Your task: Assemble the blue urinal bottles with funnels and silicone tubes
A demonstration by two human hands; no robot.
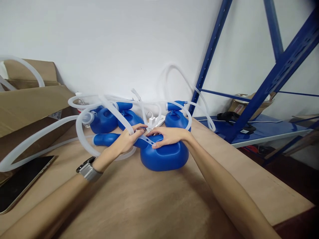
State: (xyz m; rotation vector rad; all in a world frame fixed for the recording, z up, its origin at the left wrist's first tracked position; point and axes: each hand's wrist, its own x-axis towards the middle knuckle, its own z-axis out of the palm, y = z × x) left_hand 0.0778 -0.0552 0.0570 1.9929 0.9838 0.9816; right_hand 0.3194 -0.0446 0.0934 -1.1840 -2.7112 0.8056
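Inward, left hand [124,141] near right hand [171,135]

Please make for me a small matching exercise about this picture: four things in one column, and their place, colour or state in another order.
Column 1
1. Wristwatch
2. Right hand
3. Smartphone
4. Metal rack

Column 2
A. Blue, at the picture's right side
B. Dark screen, at the left edge
C. Silver-coloured band
D. On the nearest blue jug

Right pairs: 1-C, 2-D, 3-B, 4-A
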